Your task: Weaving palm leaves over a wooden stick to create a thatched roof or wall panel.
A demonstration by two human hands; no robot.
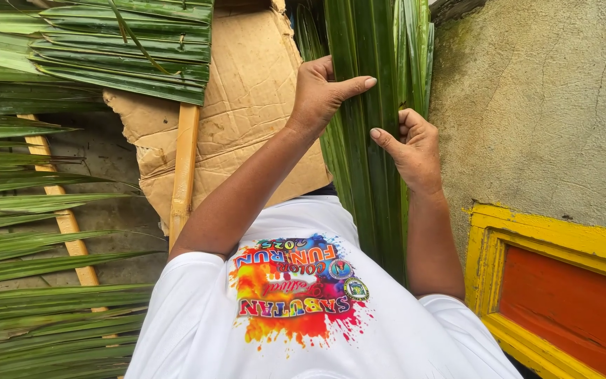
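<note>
My left hand (320,95) lies flat and half open on the bundle of long green palm leaves (373,140), thumb stretched across the blades and the fingers curled round their left edge, pressing more than gripping. My right hand (415,147) is nearly closed on the bundle's right side, fingers folded in and the thumb pushing a single leaf against the rest. The leaves run from far above my hands down past my white printed shirt (296,309), standing close against the rough plaster wall (534,105) on the right. Just left of my left hand a torn sheet of brown cardboard (247,105) lies on the ground, with a bamboo pole (182,168) across its near-left edge. Further left, more fronds (50,210) fan out along a pale midrib, and another stack sits at the far left. Near right is a yellow frame (489,267) around an orange panel. What I judge could go wrong: the leaf edges are thin and stiff, so sliding a palm along them could cut it; and with the left hand only pressing, the blades could slip apart and fan out of line, or a sharp fold under my right thumb could split a leaf along its grain.
</note>
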